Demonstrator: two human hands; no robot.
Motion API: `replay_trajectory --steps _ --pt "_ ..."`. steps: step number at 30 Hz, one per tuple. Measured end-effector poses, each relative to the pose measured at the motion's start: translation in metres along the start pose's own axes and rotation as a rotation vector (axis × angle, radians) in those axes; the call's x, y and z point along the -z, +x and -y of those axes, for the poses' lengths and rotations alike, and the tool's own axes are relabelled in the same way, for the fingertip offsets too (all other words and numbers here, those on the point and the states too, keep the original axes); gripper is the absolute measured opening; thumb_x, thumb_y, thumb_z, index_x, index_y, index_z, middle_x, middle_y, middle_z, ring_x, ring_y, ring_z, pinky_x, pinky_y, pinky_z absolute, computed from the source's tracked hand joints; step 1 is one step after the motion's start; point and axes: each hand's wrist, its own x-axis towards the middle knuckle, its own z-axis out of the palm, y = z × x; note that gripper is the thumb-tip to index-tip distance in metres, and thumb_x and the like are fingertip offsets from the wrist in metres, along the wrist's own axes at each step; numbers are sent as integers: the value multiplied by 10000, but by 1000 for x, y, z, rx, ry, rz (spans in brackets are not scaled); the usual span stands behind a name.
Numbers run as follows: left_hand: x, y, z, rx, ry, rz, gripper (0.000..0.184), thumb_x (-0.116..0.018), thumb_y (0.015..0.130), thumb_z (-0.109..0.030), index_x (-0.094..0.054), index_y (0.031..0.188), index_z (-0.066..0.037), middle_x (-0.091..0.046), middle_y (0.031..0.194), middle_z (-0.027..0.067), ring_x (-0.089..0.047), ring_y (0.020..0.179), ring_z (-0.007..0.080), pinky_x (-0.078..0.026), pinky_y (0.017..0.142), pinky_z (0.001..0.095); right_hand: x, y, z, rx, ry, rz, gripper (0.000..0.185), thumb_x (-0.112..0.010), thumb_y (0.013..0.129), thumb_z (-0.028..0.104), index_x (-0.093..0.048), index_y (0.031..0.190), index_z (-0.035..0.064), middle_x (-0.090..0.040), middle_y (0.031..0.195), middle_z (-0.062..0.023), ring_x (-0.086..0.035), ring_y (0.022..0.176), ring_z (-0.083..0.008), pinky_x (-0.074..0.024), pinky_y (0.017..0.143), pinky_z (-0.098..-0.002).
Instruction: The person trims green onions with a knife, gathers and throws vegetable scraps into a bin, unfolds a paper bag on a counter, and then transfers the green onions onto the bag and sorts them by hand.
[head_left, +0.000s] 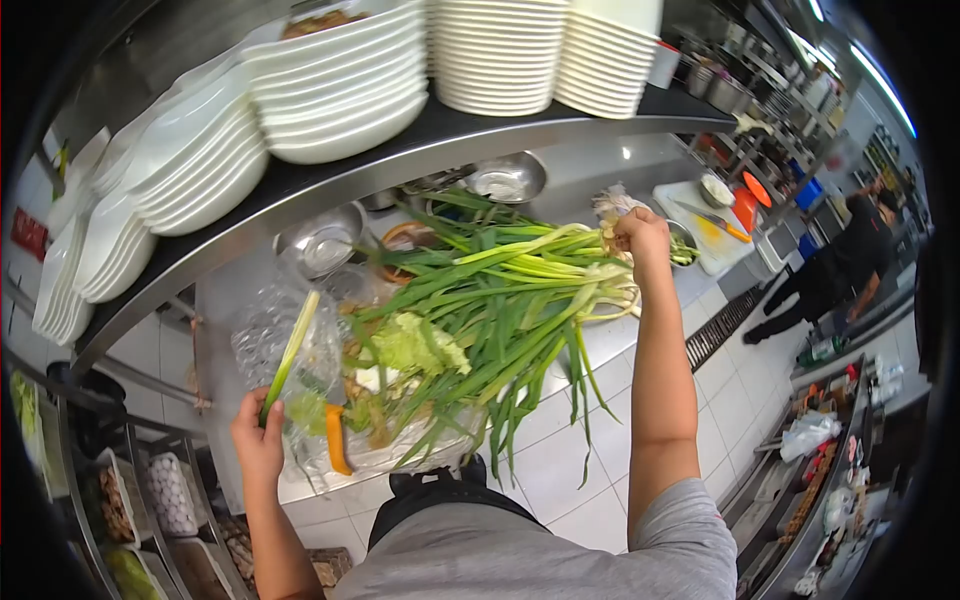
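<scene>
My left hand (pixel 258 435) is closed around a trimmed spring onion stalk (pixel 292 350), its pale cut end pointing up. Over the counter's right side, my right hand (pixel 645 238) is closed at the root end of a spring onion, among pale bulbs and stringy roots (pixel 618 205). A large heap of long spring onions (pixel 490 290) spreads across the counter between both hands. Loose lettuce leaves (pixel 415 345) and scraps lie on its left side. Close to my left hand is a curved orange handle (pixel 337 440); what it belongs to is hidden.
Stacked white bowls (pixel 335 85) fill the shelf above. Metal bowls (pixel 320 240) and clear plastic wrap (pixel 285 335) are on the counter (pixel 225 300). At right, a cutting board (pixel 705 225) carries an orange-handled knife (pixel 720 222). A person in dark clothes (pixel 850 250) stands farther right.
</scene>
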Motion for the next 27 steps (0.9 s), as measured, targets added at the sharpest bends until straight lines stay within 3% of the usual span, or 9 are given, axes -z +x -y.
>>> replay_trajectory --steps 5,6,7,8,9,13,21,23,27 --pt "33 4 24 69 -112 -82 143 -607 919 -60 -590 1031 27 -615 804 41 -529 711 72 -427 630 225 -116 -97 31 54 239 611 48 -607 731 15 -629 772 27 -699 803 -109 -669 716 -170 -538 650 -284" --pt "39 4 26 90 -100 -61 136 -607 920 -64 -591 1023 24 -605 794 30 -523 705 70 -421 625 222 -144 -124 30 -11 159 643 106 -686 769 88 -664 856 31 -700 810 -87 -667 733 -150 -531 666 -274" --pt "43 7 29 102 -93 -33 130 -608 921 -69 -591 1014 21 -594 785 20 -517 699 68 -415 619 219 -166 -137 20 -56 -209 744 198 -746 776 161 -683 912 30 -703 826 -99 -662 743 -141 -527 689 -282" --pt "49 8 33 95 -106 -28 130 -608 921 -69 -591 1014 21 -594 785 20 -517 699 68 -415 619 219 -182 -145 17 72 -471 876 291 -762 774 193 -684 999 25 -693 810 -135 -662 732 -183 -522 707 -300" --pt "56 8 39 83 -113 -30 127 -608 923 -74 -590 1010 16 -581 772 11 -509 693 66 -410 618 217 -191 -144 23 218 -701 898 291 -715 808 117 -666 1073 9 -696 972 -152 -681 871 -221 -533 781 -348" --pt "88 3 66 140 -192 -40 136 -612 925 -93 -587 1018 3 -550 738 -1 -493 679 63 -405 622 215 -171 -62 -31 581 -1151 267 293 -629 751 17 -692 1028 86 -639 1026 -161 -609 987 -353 -504 858 -442" --pt "118 1 94 145 -214 -58 161 -614 929 -111 -581 1027 12 -542 729 -3 -490 666 68 -400 618 216 -146 -14 -54 694 -1192 371 186 -567 772 -2 -651 923 65 -635 927 -172 -598 946 -381 -484 812 -455" --pt "123 4 93 138 -190 -75 164 -617 929 -115 -581 1026 12 -542 726 -4 -486 662 68 -395 615 215 -147 -20 -29 575 -993 211 174 -574 800 18 -629 964 42 -636 908 -204 -599 911 -408 -472 791 -476" --pt "125 6 94 133 -203 -78 164 -617 929 -114 -580 1027 13 -541 728 -5 -481 661 68 -393 614 215 -137 -23 6 820 -810 -50 175 -561 865 23 -600 1035 34 -640 934 -226 -600 906 -418 -477 775 -455"
